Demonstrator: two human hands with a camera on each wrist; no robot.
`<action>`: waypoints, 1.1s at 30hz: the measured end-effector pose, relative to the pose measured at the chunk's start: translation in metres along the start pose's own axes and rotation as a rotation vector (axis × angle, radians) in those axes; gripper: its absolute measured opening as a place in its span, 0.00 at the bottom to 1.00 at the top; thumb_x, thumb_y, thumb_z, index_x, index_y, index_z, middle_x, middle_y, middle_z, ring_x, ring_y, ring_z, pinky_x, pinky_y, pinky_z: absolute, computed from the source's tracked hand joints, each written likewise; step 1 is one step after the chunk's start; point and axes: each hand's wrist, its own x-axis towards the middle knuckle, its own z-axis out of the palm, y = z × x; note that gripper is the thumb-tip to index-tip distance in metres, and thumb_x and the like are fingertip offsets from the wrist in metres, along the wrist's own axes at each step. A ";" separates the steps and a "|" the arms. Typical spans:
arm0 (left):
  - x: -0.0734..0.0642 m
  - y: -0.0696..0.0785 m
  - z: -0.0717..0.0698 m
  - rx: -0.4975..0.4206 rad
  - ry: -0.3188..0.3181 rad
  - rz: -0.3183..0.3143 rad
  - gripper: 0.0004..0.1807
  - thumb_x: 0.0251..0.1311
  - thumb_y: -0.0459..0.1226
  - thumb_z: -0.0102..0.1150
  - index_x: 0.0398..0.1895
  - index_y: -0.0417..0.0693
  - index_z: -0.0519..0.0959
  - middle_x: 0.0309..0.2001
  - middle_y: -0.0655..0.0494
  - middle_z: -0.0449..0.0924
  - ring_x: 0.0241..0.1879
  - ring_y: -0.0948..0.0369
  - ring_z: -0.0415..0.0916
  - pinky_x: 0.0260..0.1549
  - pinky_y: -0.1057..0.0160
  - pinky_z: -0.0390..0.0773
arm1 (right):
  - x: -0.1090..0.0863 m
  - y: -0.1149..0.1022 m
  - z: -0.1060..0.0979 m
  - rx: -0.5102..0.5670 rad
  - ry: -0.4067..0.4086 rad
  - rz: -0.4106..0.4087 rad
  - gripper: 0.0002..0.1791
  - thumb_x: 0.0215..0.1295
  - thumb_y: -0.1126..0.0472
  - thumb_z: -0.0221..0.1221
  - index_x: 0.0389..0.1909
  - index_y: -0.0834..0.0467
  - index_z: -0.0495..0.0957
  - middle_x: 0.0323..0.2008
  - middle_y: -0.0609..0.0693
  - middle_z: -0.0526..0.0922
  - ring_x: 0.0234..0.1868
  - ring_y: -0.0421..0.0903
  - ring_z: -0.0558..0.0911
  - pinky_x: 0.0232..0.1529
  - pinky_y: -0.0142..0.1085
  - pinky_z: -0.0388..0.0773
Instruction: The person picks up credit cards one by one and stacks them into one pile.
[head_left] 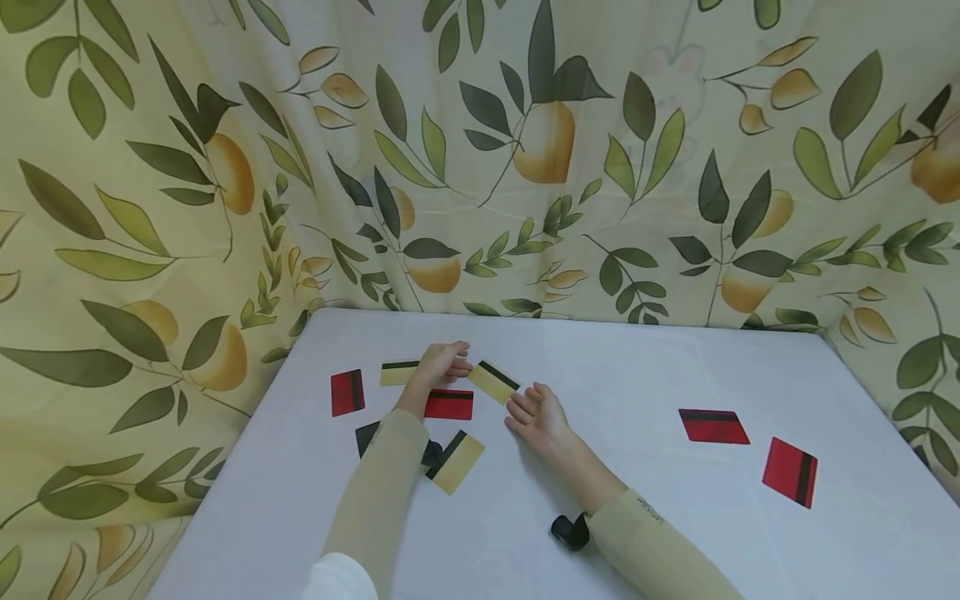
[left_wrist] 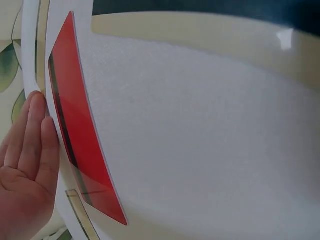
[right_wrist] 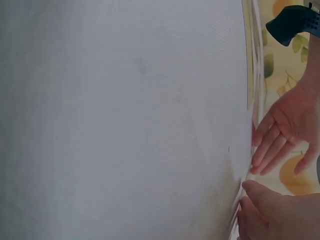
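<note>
My left hand (head_left: 444, 364) reaches over the back left of the white table, fingers extended. Its fingertips come close to a gold card with a black stripe (head_left: 491, 385), and the wrist overlaps another gold card (head_left: 395, 375). Just below this hand lies a red striped card (head_left: 450, 405), which also shows large in the left wrist view (left_wrist: 82, 125). To the right, my right hand (head_left: 538, 417) has loosely bent fingers and holds nothing, fingertips beside the tilted gold card's lower corner. In the right wrist view both hands face each other.
Another red card (head_left: 347, 392) lies at far left. A black card (head_left: 366, 437) is partly hidden under the left sleeve, with a gold card (head_left: 459, 465) beside it. Two red cards (head_left: 714, 427) lie on the right. A leaf-patterned curtain (head_left: 480, 167) hangs behind the table (head_left: 637, 367).
</note>
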 end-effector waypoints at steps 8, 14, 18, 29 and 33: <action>-0.003 0.005 -0.001 -0.027 -0.020 -0.087 0.29 0.61 0.52 0.46 0.53 0.36 0.72 0.45 0.45 0.81 0.44 0.57 0.79 0.38 0.62 0.80 | 0.001 0.001 0.003 0.001 0.020 -0.018 0.33 0.72 0.52 0.32 0.70 0.64 0.33 0.70 0.63 0.44 0.69 0.57 0.51 0.67 0.53 0.46; -0.007 0.007 -0.001 -0.118 -0.026 -0.142 0.30 0.61 0.51 0.46 0.54 0.34 0.71 0.47 0.42 0.79 0.46 0.54 0.78 0.45 0.57 0.78 | 0.002 0.001 0.003 -0.005 0.028 -0.025 0.33 0.72 0.53 0.32 0.69 0.65 0.34 0.70 0.62 0.43 0.69 0.58 0.51 0.68 0.52 0.45; -0.007 0.007 0.000 -0.160 -0.024 -0.162 0.30 0.61 0.51 0.46 0.54 0.33 0.71 0.48 0.41 0.78 0.47 0.53 0.78 0.46 0.57 0.78 | 0.003 -0.002 0.002 -0.014 0.040 -0.031 0.33 0.72 0.53 0.33 0.69 0.66 0.36 0.69 0.64 0.45 0.69 0.58 0.51 0.68 0.51 0.46; -0.012 0.008 0.001 -0.254 -0.039 -0.165 0.30 0.62 0.50 0.44 0.55 0.31 0.69 0.50 0.36 0.75 0.49 0.49 0.76 0.49 0.55 0.76 | 0.007 -0.010 -0.005 -0.062 0.037 -0.024 0.32 0.71 0.53 0.34 0.68 0.69 0.41 0.68 0.67 0.48 0.69 0.57 0.52 0.69 0.45 0.45; -0.011 0.006 0.003 -0.258 -0.002 -0.175 0.30 0.62 0.50 0.45 0.53 0.32 0.71 0.48 0.37 0.77 0.46 0.50 0.78 0.48 0.56 0.77 | 0.007 -0.013 -0.004 -0.053 0.056 -0.005 0.33 0.70 0.51 0.36 0.68 0.68 0.43 0.68 0.66 0.49 0.68 0.57 0.53 0.69 0.45 0.46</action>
